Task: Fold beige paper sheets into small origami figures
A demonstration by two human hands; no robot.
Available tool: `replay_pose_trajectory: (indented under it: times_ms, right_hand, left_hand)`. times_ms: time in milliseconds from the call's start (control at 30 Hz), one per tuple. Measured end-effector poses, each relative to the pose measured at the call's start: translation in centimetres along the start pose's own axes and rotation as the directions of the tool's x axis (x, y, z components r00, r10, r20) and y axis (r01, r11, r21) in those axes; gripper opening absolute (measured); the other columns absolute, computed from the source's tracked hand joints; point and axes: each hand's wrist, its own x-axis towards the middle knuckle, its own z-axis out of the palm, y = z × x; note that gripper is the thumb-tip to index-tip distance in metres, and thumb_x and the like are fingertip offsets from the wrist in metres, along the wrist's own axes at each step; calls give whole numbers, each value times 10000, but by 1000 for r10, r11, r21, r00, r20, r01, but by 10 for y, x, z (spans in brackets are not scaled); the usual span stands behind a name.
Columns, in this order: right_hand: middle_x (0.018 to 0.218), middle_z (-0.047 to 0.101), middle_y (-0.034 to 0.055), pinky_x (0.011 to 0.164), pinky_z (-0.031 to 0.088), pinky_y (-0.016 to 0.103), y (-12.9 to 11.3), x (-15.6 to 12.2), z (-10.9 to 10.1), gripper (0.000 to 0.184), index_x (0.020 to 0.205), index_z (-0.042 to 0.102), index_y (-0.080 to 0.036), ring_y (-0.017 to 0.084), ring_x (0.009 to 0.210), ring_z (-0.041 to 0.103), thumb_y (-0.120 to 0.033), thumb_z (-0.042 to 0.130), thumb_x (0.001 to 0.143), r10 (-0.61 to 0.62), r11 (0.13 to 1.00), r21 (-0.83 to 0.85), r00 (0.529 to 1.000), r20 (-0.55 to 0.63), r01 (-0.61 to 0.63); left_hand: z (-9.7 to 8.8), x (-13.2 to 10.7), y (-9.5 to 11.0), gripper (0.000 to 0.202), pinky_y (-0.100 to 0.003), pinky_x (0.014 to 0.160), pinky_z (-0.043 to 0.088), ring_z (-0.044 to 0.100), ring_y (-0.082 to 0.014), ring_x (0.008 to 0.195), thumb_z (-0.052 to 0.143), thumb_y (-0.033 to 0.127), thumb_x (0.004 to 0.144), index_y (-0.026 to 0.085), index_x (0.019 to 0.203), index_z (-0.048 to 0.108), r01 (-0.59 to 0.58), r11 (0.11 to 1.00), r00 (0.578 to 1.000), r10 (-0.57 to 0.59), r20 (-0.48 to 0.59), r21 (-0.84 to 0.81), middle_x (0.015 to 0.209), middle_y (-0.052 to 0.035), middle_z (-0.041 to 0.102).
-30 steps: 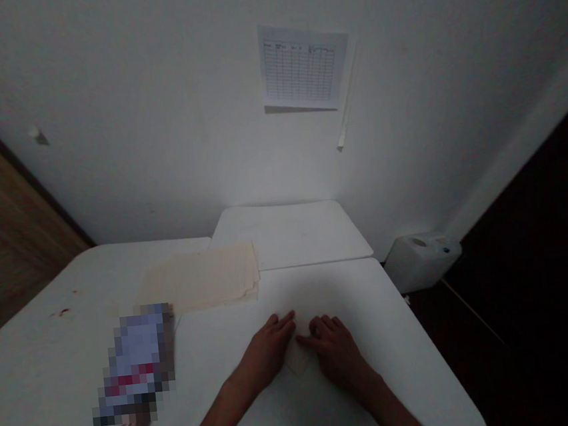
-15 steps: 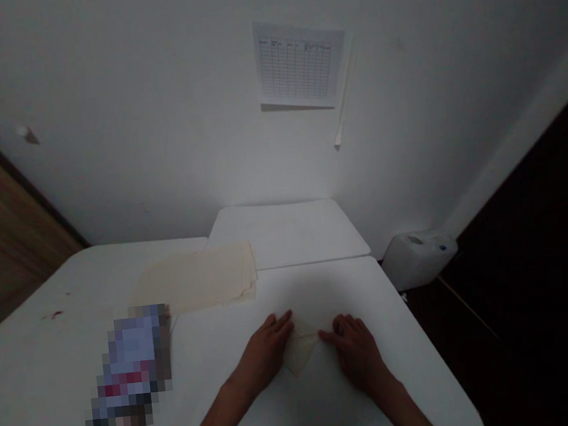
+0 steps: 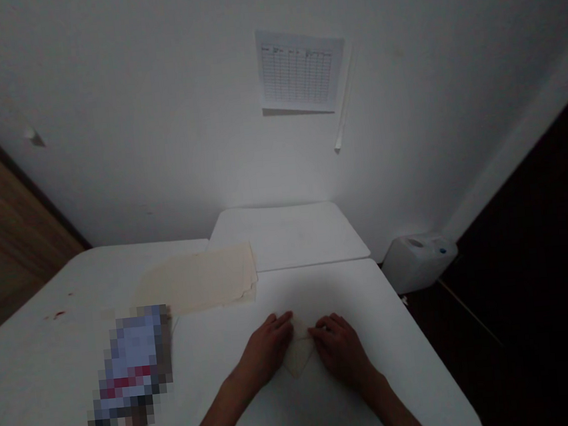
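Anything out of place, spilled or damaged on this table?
A few small reddish stains mark the white table near its far left edge, like dried spills. Otherwise nothing stands out: the cream paper stack lies flat, and both hands, left hand and right hand, press a small folded cream paper.

A stack of cream sheets (image 3: 198, 287) lies toward the tabletop's (image 3: 37, 357) far edge; a printed chart (image 3: 299, 72) hangs on the wall.
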Motion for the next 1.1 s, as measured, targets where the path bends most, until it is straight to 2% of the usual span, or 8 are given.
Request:
replay_pose_trajectory:
  times_ms: [100,200,333,533,767,867,967,1100]
  right_hand:
    - [909,620,34,824,414,291,-7,16,1,181,993,670,-242,172,874,530,-204,501,942,2,1000,9,999,48,-3]
    - [880,612,23,788,409,271,-9,26,2,190,959,671,-244,163,849,536,-239,481,960,12,1000,-5,995,104,-12]
    - [905,617,23,758,403,267,-9,32,0,240,1137,618,-284,166,850,549,-255,450,967,4,999,-34,984,177,2]
    - [960,638,37,772,411,286,-11,41,-10,407,1320,484,-314,182,886,582,-224,450,925,-19,997,-67,960,281,39]
    - [999,657,39,752,424,288,-11,46,-13,462,1342,455,-319,193,889,604,-220,467,890,-16,998,-50,949,314,34]
    - [1008,658,42,747,426,287,-10,47,-14,458,1349,453,-309,195,892,608,-232,455,897,-17,998,-46,946,323,34]
    - [988,662,41,748,424,284,-9,47,-16,465,1357,450,-307,192,874,609,-229,457,898,-46,997,-36,946,321,61]
    - [916,659,18,748,414,264,-9,46,-16,462,1342,475,-345,173,850,608,-199,449,904,-111,993,-11,942,317,121]
  left_hand:
    - [-1,2,1,226,-417,958,484,564,-216,1102,433,171,934,218,922,654,-2,1000,1000,1,-22,-14,1335,-39,566]
    - [3,2,0,210,-412,968,477,553,-216,1118,446,178,929,216,967,649,2,1000,1000,-2,-26,-8,1337,-32,564]
    - [11,-2,-4,237,-403,962,482,548,-219,1112,452,185,928,204,1098,617,-1,1000,999,2,-52,6,1326,-34,576]
    - [13,-5,0,224,-431,938,495,576,-223,998,448,179,930,212,999,659,-26,996,993,35,-110,81,1265,-35,621]
    - [8,-7,4,215,-427,900,514,572,-233,951,458,146,921,189,987,658,-39,988,994,54,-93,150,1296,-44,598]
    - [8,-8,5,234,-424,883,524,577,-242,974,445,155,930,187,1003,664,-27,987,993,45,-111,158,1240,-59,632]
    - [8,-8,6,250,-427,879,529,583,-250,990,435,171,937,186,1017,671,-15,989,989,36,-140,150,1183,-69,659]
    - [11,-9,5,252,-447,902,522,585,-255,1008,446,185,933,184,1062,663,5,991,988,15,-151,136,1213,-71,645]
